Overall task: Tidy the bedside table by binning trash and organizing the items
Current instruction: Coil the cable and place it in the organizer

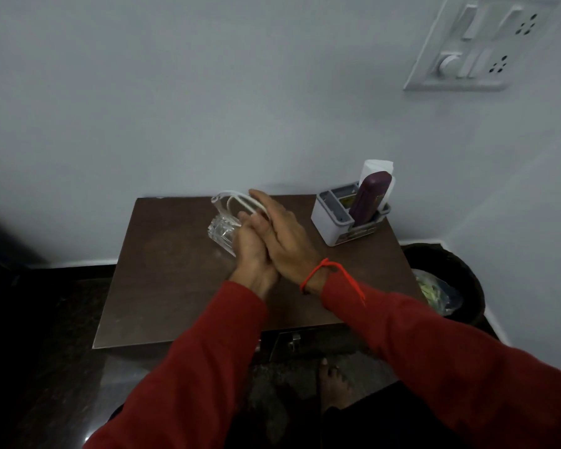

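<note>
A clear faceted container (220, 231) stands at the back middle of the brown bedside table (162, 286). White loops (237, 196), like a coiled cable or rim, sit at its top. My left hand (252, 254) wraps around the container's near side. My right hand (284, 236) lies flat over the left hand, its straight fingers resting on the white loops. Its palm side is hidden, so I cannot tell whether it grips them.
A grey organizer (332, 218) at the table's back right corner holds a purple case (370, 197) and white paper (377, 166). A black bin (467, 273) with a plastic bag (438, 291) stands on the floor to the right. A wall runs behind the table, and a bare foot (334, 384) is below.
</note>
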`<state>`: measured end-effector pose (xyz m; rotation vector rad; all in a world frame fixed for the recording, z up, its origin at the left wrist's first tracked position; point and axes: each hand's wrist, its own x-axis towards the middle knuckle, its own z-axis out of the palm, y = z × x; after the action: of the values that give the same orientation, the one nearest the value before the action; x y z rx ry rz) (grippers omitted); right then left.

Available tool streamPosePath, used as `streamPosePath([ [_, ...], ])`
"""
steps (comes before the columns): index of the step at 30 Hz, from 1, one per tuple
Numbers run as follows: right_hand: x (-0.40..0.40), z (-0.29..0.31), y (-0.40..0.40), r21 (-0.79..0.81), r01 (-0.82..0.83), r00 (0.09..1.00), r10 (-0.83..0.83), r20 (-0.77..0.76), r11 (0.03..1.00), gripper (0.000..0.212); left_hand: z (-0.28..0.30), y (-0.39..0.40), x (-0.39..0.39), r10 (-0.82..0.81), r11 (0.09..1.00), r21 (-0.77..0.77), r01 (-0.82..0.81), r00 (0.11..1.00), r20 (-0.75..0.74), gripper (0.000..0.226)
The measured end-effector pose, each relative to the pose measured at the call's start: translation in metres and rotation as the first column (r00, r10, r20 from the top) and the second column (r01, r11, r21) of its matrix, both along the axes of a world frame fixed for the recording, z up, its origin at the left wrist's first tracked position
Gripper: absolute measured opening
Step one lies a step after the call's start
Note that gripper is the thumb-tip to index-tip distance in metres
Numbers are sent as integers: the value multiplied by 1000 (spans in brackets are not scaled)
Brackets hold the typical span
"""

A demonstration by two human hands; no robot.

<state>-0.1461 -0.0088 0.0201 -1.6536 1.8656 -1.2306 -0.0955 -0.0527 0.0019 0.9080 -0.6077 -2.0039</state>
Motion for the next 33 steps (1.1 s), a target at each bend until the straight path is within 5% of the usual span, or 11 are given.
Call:
streamPosePath([
  [2, -6, 4, -5, -30, 143, 988, -141, 66, 989, 35, 7, 3, -1, -29, 999, -12, 29, 999, 15, 40],
  [5, -28, 13, -14, -6, 264, 943, -257, 209, 964, 26, 9, -1, 3, 31, 984, -178, 12, 971, 238, 63],
  [7, -46, 20, -14, 41, 189, 952, -194, 236, 981, 25, 7, -8, 10, 145, 936, -352, -17, 929, 341, 59],
  [11, -57, 34, -3, 155, 15, 1000, -11, -25, 988, 27, 0, -11, 9, 174, 850, -526, 19, 933, 315, 40],
  [13, -55, 39, 2, 162, 19, 997, -30, 67, 987, 29, -3, -7, 4, 214, 818, -576, 14, 921, 326, 35],
  [15, -51, 41, 9, 146, 13, 993, -30, 118, 989, 35, -2, -6, 0, 247, 826, -561, -48, 926, 284, 29],
  [18, -46, 39, 22, 124, -35, 999, 36, -8, 992, 49, 1, -7, -4, 285, 843, -520, -138, 934, 215, 23],
  [27, -58, 52, 29, 253, -225, 923, 123, 365, 941, 58, 2, 1, -9, 322, 827, -545, -138, 911, 257, 21],
  [33, -73, 68, 28, 267, -246, 921, 139, 363, 932, 54, 4, 4, -11, 249, 836, -545, -66, 931, 268, 23],
])
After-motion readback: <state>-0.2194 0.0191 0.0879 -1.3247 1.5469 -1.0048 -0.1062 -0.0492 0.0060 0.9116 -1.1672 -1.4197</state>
